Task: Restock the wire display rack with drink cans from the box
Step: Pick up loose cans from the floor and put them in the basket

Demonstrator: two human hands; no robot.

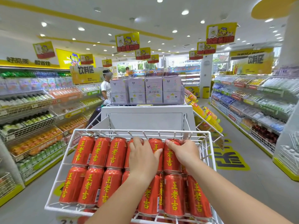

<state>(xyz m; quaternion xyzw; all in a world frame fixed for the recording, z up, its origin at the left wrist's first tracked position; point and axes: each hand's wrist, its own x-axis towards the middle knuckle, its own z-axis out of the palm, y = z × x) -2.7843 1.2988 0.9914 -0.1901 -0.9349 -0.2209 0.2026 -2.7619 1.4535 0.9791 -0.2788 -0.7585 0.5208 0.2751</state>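
Note:
A white wire display rack (113, 131) fills the lower middle of the head view. Red drink cans (100, 152) with yellow lettering lie in it in two rows. My left hand (143, 157) rests flat on a can in the far row, fingers spread over its top end. My right hand (182, 151) curls over the top of the can (170, 159) near the rack's right side, fingers hooked behind its rim. The box is not visible.
Behind the rack stands a white display unit (145, 117) topped with lilac cartons (153, 91). Yellow bottles (208, 117) slant down its right side. Stocked drink shelves line both aisles. A person (106, 88) stands at the far left of the unit.

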